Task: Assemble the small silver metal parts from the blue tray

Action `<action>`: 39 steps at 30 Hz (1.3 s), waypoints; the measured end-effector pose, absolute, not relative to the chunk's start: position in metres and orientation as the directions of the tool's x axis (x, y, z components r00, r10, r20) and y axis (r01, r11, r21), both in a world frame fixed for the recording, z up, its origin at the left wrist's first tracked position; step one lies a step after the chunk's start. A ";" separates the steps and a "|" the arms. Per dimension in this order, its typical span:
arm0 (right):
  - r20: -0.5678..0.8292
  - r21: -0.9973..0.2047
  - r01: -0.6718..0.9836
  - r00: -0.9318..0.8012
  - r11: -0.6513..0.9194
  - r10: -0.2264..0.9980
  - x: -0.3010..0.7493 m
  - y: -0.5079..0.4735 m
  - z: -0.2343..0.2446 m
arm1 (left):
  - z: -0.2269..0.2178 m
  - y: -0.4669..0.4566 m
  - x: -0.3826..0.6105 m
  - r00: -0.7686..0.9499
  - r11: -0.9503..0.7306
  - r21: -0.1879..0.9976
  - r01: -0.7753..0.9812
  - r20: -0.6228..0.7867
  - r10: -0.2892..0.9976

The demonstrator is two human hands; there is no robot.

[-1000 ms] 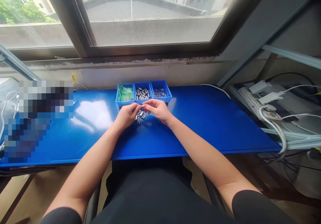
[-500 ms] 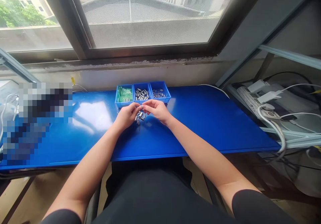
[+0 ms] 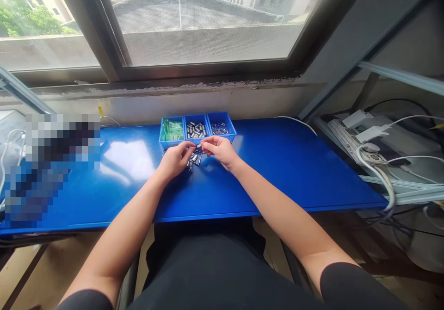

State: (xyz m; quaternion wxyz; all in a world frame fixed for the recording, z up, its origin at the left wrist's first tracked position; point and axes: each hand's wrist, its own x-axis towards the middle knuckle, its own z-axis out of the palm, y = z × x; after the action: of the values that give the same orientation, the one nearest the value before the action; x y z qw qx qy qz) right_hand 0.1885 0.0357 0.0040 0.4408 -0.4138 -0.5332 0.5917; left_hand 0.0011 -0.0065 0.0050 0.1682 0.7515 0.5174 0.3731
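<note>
My left hand [image 3: 176,160] is closed in a pinch above the blue tabletop; what sits between its fingertips is too small to make out. Just to its right, my right hand [image 3: 222,152] pinches a small silver metal cylinder [image 3: 199,146] by its end. A narrow gap separates the two sets of fingertips. Beneath them lies a loose pile of small metal cylinders and thin dark pins [image 3: 194,158], partly covered by my left hand.
Behind my hands stand three joined blue bins: one with green bagged pieces [image 3: 172,129], one with silver cylinders [image 3: 196,130], one with thin pins [image 3: 220,129]. A power strip [image 3: 357,139] with white plugs and cables lies at right. A blurred patch covers the left side.
My right hand has drawn slightly to the right, so my fingertips, close together before, are now apart with the silver cylinder showing between them. My left hand stays nearly where it was.
</note>
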 end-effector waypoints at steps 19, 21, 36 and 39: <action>0.205 -0.838 0.440 -0.297 0.324 0.933 0.190 0.031 0.006 | 0.006 -0.007 0.001 0.195 -0.381 0.614 0.691 0.350 0.916; 0.191 -0.811 0.480 -0.324 0.335 0.926 0.190 0.032 0.006 | 0.006 -0.007 0.001 0.197 -0.383 0.613 0.691 0.350 0.916; 0.117 -0.717 0.595 -0.411 0.363 0.904 0.195 0.039 -0.002 | 0.007 -0.007 0.002 0.210 -0.387 0.595 0.704 0.346 0.914; 0.114 -0.679 0.642 -0.386 0.356 0.915 0.196 0.038 -0.001 | 0.007 -0.007 0.002 0.213 -0.384 0.605 0.697 0.337 0.917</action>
State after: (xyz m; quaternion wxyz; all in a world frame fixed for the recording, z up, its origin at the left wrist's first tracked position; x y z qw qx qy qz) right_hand 0.1958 0.0384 -0.0013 0.2471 -0.4957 -0.7853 0.2765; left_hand 0.0023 -0.0071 0.0072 0.1640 0.7614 0.5300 0.3352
